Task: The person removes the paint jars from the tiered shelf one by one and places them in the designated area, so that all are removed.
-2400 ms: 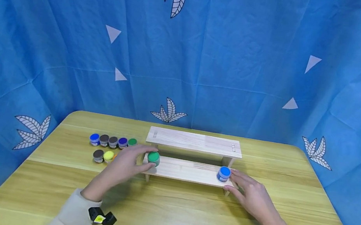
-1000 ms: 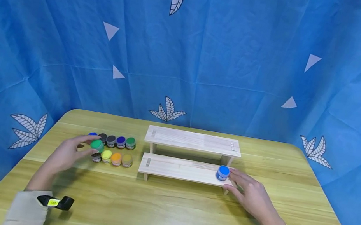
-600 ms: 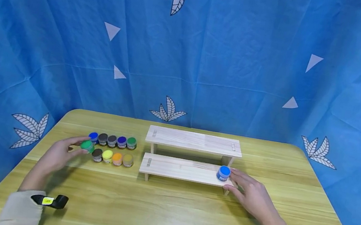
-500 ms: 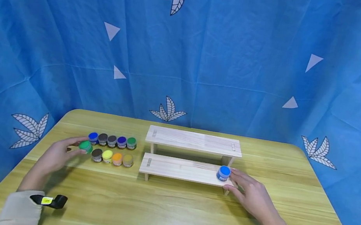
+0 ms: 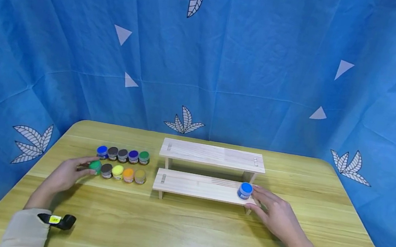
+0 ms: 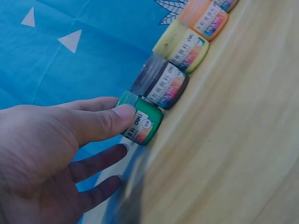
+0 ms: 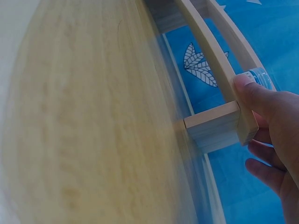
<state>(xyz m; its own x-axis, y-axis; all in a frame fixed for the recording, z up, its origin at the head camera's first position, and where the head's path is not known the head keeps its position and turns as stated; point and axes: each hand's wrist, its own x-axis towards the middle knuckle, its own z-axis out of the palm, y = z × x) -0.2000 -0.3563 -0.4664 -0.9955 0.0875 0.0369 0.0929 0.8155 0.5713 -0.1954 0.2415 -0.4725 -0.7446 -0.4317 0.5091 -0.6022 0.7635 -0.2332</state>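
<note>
My left hand [image 5: 64,173] pinches a small green paint jar [image 5: 95,167] between thumb and index finger; the other fingers stand free. That jar is at the left end of the front row, beside a dark brown paint jar [image 6: 161,84]. My right hand [image 5: 277,211] grips the right end of the lower tier of a two-tier wooden shelf [image 5: 196,184], thumb at its front edge and index finger toward the back. Right by the fingers, a blue paint jar [image 5: 245,190] stands on this tier. The right wrist view shows the thumb partly covering it.
The front row continues with yellow [image 5: 117,172], orange [image 5: 128,174] and ochre [image 5: 140,176] jars. Behind it runs a second row with blue [image 5: 102,151], dark, violet and green jars. The upper tier [image 5: 212,155] rises behind the lower one. Blue curtain surrounds the wooden table [image 5: 180,233].
My left hand has carried the green paint jar from the shelf's left end over to the front row's left end and lowered it beside the brown jar. The right hand stays put.
</note>
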